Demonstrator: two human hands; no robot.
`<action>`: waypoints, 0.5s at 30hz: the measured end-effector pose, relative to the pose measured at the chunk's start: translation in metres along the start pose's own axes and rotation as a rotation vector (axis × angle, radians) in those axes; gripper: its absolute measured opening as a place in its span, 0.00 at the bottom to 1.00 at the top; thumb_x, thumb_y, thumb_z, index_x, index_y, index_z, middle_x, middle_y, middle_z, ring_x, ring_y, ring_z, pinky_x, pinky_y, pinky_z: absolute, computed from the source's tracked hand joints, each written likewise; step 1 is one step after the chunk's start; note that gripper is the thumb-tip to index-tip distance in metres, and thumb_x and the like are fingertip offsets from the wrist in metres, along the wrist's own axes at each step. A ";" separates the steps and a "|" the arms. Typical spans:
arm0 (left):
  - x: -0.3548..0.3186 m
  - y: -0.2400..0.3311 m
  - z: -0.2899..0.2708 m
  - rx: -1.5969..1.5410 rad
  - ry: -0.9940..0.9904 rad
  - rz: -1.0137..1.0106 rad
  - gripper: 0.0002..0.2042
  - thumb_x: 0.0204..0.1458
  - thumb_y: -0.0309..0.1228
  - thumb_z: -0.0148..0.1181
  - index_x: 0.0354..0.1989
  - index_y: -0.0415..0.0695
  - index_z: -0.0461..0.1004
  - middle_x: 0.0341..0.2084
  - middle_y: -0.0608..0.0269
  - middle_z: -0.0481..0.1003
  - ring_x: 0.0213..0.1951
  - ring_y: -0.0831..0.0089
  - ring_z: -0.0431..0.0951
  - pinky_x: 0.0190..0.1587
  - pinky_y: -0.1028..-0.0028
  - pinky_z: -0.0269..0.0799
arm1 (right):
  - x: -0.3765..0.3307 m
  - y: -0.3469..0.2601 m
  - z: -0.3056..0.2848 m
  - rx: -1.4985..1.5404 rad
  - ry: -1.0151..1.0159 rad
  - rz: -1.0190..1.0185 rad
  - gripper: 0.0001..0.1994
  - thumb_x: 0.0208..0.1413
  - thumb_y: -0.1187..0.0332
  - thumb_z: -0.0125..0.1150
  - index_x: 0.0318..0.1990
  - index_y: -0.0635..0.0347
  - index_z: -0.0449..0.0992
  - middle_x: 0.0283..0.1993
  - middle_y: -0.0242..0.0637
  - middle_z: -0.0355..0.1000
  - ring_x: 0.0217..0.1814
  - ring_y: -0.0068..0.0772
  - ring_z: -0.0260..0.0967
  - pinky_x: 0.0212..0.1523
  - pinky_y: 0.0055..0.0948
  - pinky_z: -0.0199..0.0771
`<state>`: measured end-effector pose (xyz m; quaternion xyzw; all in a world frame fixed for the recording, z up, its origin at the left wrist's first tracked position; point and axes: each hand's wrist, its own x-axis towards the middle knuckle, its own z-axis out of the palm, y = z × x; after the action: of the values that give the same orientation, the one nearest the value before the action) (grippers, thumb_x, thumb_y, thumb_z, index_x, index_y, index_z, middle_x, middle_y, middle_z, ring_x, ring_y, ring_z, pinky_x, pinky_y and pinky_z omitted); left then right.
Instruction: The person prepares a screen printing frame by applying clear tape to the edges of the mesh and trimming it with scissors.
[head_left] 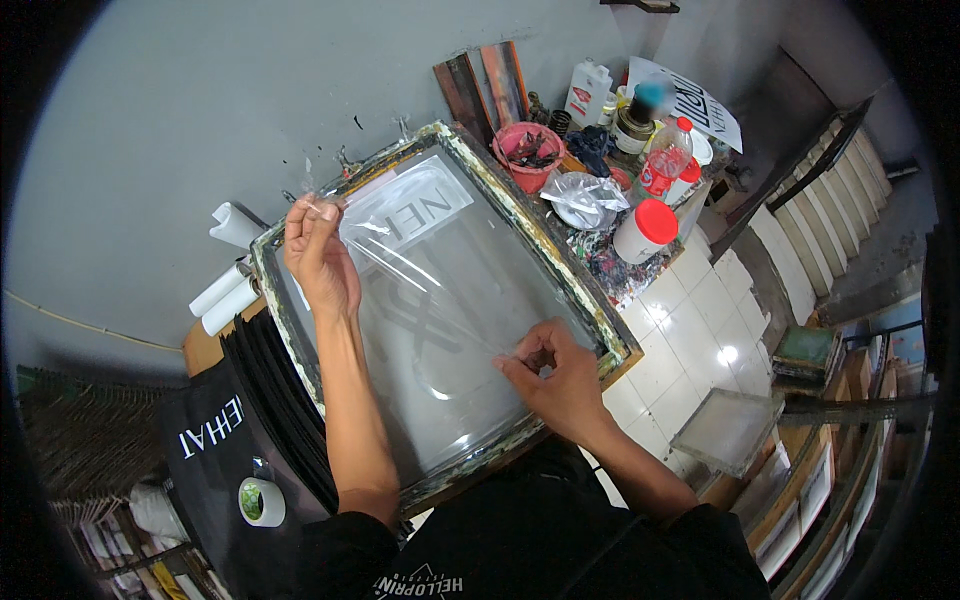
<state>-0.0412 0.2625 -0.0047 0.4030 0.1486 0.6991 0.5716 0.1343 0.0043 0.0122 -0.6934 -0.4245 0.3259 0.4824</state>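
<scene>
A strip of clear tape point(405, 262) stretches slantwise between my two hands, above a screen printing frame point(590, 290). My left hand point(320, 255) pinches its upper end near the frame's far left corner. At the other end, my right hand point(555, 372) has thumb and fingers closed on the strip, over the near right part of the mesh point(480, 300). Pale lettering shows in a light patch on the far part of the mesh, with fainter darker shapes below it. Paint-stained edging runs round the frame.
Left of the frame lie black printed fabric pieces point(215, 430) with a tape roll point(262, 502) on top, and white paper rolls point(230, 300). At the right stand a pink bucket point(527, 172), a red-lidded jar point(647, 232) and bottles. Stairs point(815, 205) rise farther right.
</scene>
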 end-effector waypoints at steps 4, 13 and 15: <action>-0.003 0.007 0.005 -0.105 0.044 -0.070 0.15 0.56 0.22 0.64 0.51 0.36 0.72 0.37 0.61 0.78 0.44 0.70 0.79 0.57 0.67 0.70 | -0.002 -0.010 0.001 0.031 0.031 0.035 0.13 0.54 0.69 0.73 0.41 0.64 0.75 0.32 0.39 0.76 0.32 0.24 0.75 0.35 0.27 0.75; 0.031 0.010 -0.013 0.084 -0.248 -0.234 0.07 0.57 0.26 0.63 0.42 0.40 0.75 0.38 0.56 0.81 0.45 0.65 0.80 0.57 0.64 0.68 | 0.011 0.017 -0.016 0.023 0.082 0.009 0.09 0.52 0.73 0.74 0.38 0.63 0.80 0.32 0.35 0.79 0.28 0.19 0.72 0.30 0.22 0.72; 0.041 0.014 0.003 0.135 -0.320 -0.315 0.06 0.57 0.26 0.64 0.41 0.41 0.75 0.39 0.56 0.81 0.45 0.65 0.80 0.57 0.64 0.67 | 0.016 0.022 -0.023 0.126 0.112 0.102 0.08 0.52 0.74 0.73 0.38 0.63 0.80 0.32 0.33 0.79 0.25 0.17 0.69 0.26 0.21 0.68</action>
<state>-0.0497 0.2953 0.0230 0.5180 0.1634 0.5171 0.6615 0.1666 0.0063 -0.0020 -0.6994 -0.3397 0.3370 0.5310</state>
